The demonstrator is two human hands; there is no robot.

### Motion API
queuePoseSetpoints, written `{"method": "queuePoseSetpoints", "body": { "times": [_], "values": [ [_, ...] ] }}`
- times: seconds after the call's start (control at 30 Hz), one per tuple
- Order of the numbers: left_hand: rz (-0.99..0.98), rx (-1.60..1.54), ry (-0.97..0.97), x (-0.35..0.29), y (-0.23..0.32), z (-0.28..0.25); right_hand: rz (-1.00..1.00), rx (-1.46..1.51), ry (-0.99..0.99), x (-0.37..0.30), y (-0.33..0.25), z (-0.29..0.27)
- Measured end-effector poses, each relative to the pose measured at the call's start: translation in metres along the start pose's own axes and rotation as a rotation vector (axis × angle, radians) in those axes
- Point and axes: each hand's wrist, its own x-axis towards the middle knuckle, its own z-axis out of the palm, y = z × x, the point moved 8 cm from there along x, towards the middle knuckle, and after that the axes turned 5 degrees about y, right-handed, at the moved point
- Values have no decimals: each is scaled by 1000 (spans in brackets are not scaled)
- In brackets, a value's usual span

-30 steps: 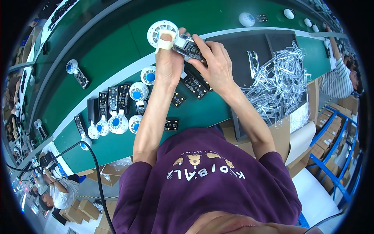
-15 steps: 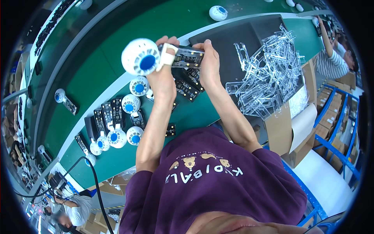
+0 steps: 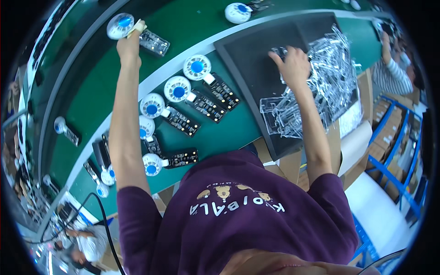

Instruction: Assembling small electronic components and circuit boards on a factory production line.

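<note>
My left hand (image 3: 129, 45) is stretched out over the green conveyor belt, its fingers closed around the neck of a handheld fan (image 3: 155, 43). This fan has a round white slotted head with a blue centre and a dark circuit board in a clear handle. Pale coverings wrap some of those fingertips. Over the black tray, my right hand (image 3: 295, 68) has its thumb and fingers apart. A clear plastic part (image 3: 278, 51) lies between them, beside the heap of clear plastic parts (image 3: 330, 82); firm contact cannot be made out.
Several similar fans (image 3: 181, 120) lie on the green worktop nearer me. Another fan (image 3: 238, 13) is on the belt at the far side. The black tray (image 3: 247, 62) sits by an open cardboard box (image 3: 341, 137). A black cable (image 3: 107, 220) hangs at lower left.
My hands have separated. The left carried the fan leftward and away over the belt; the right let go of it and moved right to the clear parts. The belt's far fan shifted left.
</note>
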Motion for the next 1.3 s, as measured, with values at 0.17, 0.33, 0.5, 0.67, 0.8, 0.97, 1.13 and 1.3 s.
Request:
{"method": "queuePoseSetpoints", "body": {
  "times": [0.17,0.33,0.5,0.67,0.8,0.97,1.13,1.3],
  "values": [
    [305,864,324,-12,23,-27,-20,-21,80,-31,23,20],
    [344,655,-328,-116,35,36,-152,435,63,-47,-36,-28],
    [227,603,-544,-130,7,71,-263,551,-26,-92,-123,-39],
    [261,674,-618,-136,3,82,-194,498,76,-101,-145,-18],
    [226,724,-655,-139,0,84,-211,400,81,-106,-147,-13],
    [265,647,-631,-137,-3,89,-214,378,76,-106,-147,-9],
    [225,219,-264,-155,14,56,-146,500,-23,-99,-140,-2],
    [-433,-557,-553,-233,5,65,-280,629,128,-85,-143,-63]
  ]
}}
